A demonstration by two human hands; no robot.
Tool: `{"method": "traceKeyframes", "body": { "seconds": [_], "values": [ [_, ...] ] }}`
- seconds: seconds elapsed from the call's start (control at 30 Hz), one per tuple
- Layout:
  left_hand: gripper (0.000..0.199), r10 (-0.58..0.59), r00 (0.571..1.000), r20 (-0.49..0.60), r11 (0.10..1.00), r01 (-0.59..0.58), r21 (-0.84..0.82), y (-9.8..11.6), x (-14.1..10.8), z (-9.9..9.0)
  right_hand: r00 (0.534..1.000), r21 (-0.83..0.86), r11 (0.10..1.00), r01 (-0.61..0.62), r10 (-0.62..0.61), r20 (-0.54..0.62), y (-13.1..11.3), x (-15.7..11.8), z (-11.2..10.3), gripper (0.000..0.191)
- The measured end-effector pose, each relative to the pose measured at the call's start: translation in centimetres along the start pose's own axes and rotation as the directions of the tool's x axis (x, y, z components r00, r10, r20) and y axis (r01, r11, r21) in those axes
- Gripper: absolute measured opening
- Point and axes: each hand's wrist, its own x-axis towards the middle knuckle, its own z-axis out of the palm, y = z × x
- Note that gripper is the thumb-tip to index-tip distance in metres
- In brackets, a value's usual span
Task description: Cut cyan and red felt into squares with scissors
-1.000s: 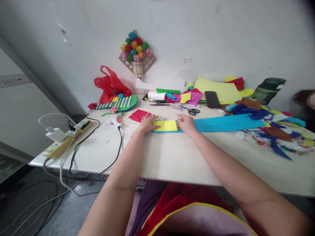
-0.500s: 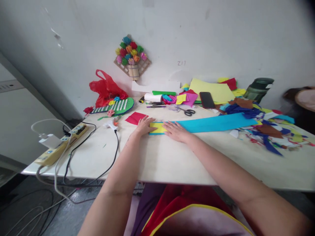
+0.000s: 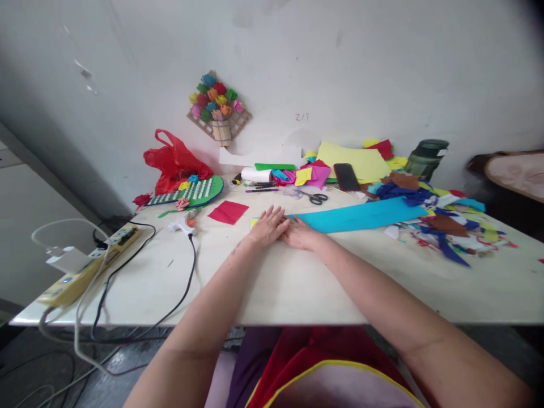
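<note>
A long blue strip of paper lies across the table, running to the right into the scrap pile. On its left end is a yellow piece of paper, mostly hidden under my hands. My left hand lies flat over the yellow piece, fingers stretched out. Beside it, my right hand also presses flat on the strip, and the fingers of the two hands meet or overlap. A red paper square rests just left of my left hand.
Colourful paper scraps heap at the right. Scissors, a phone and a green bottle stand or lie behind. At the left are a glue gun, a power strip with cables, and a red plastic bag.
My left hand has slid right over the yellow paper until it meets my right hand. More of the red square shows. The whole view has shifted slightly.
</note>
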Motion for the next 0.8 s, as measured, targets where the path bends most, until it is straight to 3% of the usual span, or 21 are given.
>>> {"method": "traceKeyframes", "body": {
  "seconds": [0.03,0.17,0.27,0.33,0.4,0.47,0.5,0.57,0.67,0.8],
  "values": [
    [0.059,-0.014,0.998,0.062,1.000,0.014,-0.006,0.4,0.1,0.4,1.000,-0.008,1.000,-0.009,0.009,0.008,0.0,0.0,0.0,0.060],
    [0.063,-0.068,0.995,0.078,0.997,0.070,-0.019,0.4,0.4,1.7,1.000,0.037,0.999,-0.007,0.007,0.009,0.4,0.0,-0.1,0.062],
    [0.065,-0.087,0.991,0.106,0.996,0.090,-0.026,0.2,0.6,1.8,0.997,0.192,0.979,0.072,-0.063,-0.052,1.4,-0.1,-0.5,0.057],
    [0.069,-0.090,0.986,0.137,0.995,0.093,-0.019,0.2,0.6,1.5,0.989,0.331,0.939,0.092,-0.047,-0.141,2.6,-0.1,-1.0,0.050],
    [0.074,-0.073,0.985,0.156,0.997,0.072,0.009,0.3,0.6,1.3,0.950,0.448,0.894,0.020,0.123,-0.288,4.1,0.0,-1.5,0.043],
    [0.077,-0.041,0.985,0.170,0.998,0.033,0.046,0.3,0.7,1.2,0.852,0.493,0.866,-0.085,0.320,-0.415,5.9,0.1,-2.1,0.041],
    [0.077,-0.024,0.984,0.177,0.998,0.014,0.060,0.3,0.7,1.2,0.794,0.486,0.863,-0.137,0.389,-0.467,6.9,0.1,-2.4,0.040],
    [0.079,-0.005,0.982,0.187,0.997,-0.010,0.079,0.3,0.7,1.2,0.723,0.436,0.863,-0.255,0.470,-0.506,8.6,0.1,-3.0,0.037],
    [0.084,-0.015,0.982,0.187,0.996,-0.002,0.094,0.4,0.6,1.2,0.704,0.325,0.836,-0.441,0.547,-0.452,10.6,0.2,-3.7,0.035],
    [0.083,-0.029,0.986,0.167,0.996,0.014,0.092,0.6,0.4,1.2,0.739,0.258,0.818,-0.515,0.576,-0.349,12.2,1.1,-3.7,0.034]
  ]
}}
